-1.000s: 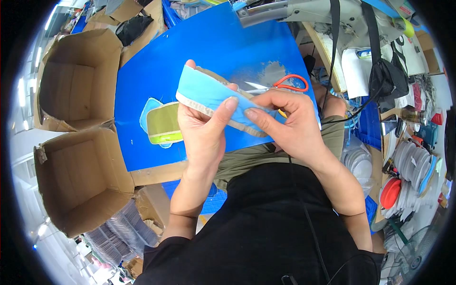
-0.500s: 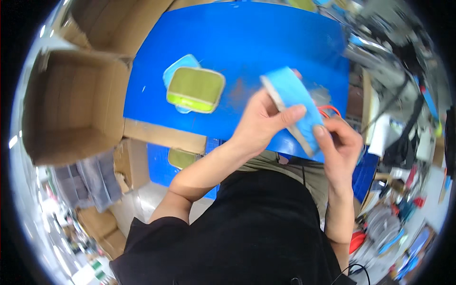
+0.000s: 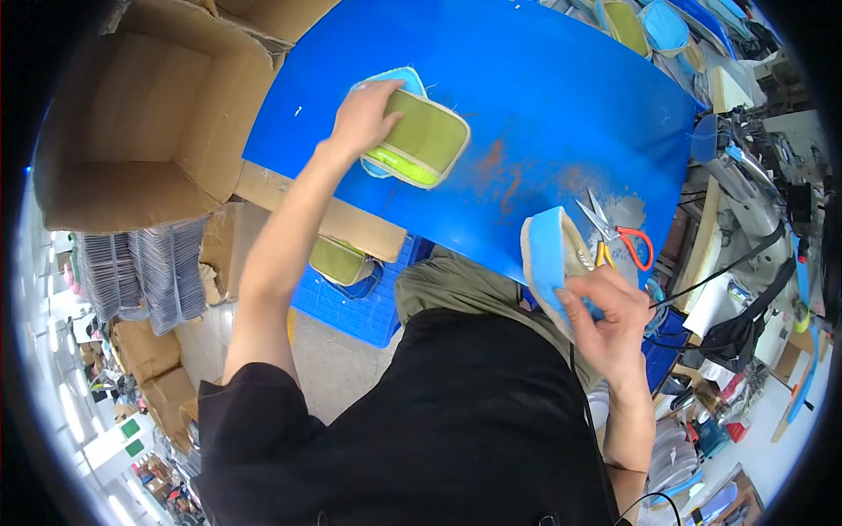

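Two flat zip pouches lie stacked on the blue table: an olive-green pouch (image 3: 428,136) with a lime strip and pale piping, over a light-blue pouch (image 3: 409,79) that shows only at its edges. My left hand (image 3: 361,120) rests on their left side, thumb and fingers spread over the top. In my right hand (image 3: 611,320), another light-blue pouch (image 3: 549,254) with beige edging stands on its side, pinched at the lower end, just off the table's near edge. Red-handled scissors (image 3: 633,245) lie with slightly parted blades on the table beyond it.
Open cardboard boxes (image 3: 197,131) stand at the left, with stacked grey pieces (image 3: 167,267) below. A blue crate (image 3: 351,302) holding an olive pouch sits under the table's near edge. Machinery (image 3: 737,167) lines the right; several pouches (image 3: 664,26) lie at the far right.
My left hand has left the light-blue pouch and moved to the stacked pouches at the left. The right hand keeps the pouch, now lower and nearer me. The view has shifted, exposing the scissors.
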Available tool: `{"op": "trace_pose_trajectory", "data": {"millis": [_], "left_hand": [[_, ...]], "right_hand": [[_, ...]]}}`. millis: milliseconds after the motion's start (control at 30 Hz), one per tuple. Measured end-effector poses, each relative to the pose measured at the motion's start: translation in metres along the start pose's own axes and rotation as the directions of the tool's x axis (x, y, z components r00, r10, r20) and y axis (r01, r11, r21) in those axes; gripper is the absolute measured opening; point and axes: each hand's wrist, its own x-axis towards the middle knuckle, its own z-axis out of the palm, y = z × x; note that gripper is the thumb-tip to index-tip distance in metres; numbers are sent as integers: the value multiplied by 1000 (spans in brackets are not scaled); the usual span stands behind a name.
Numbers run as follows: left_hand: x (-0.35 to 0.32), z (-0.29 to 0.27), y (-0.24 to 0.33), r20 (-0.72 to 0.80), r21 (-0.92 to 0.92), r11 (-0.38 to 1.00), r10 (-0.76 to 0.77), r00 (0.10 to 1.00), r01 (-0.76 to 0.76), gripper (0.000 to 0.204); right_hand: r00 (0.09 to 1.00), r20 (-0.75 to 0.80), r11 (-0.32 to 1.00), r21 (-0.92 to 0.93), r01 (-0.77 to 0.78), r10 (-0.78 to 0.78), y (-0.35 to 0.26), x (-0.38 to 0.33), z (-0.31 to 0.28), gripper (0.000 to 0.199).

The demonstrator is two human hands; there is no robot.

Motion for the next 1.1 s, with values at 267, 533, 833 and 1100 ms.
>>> {"op": "trace_pose_trajectory", "data": {"millis": [267, 533, 833, 1100], "left_hand": [[64, -29, 2, 442, -173, 981, -1, 897, 86, 24], [-1, -135, 197, 130, -703, 684, 392, 911, -194, 19], [-43, -85, 259, -146, -861, 408, 375, 916, -304, 17], [-30, -81, 279, -588, -508, 666, 194, 785, -546, 31]], "right_hand": [[989, 126, 996, -33, 80, -75, -26, -11, -11, 15], [943, 90, 860, -391, 328, -319, -67, 21, -27, 19], [929, -27, 729, -628, 272, -370, -43, 6, -44, 21], [959, -154, 868, -477, 139, -238, -29, -12, -55, 20]]}}
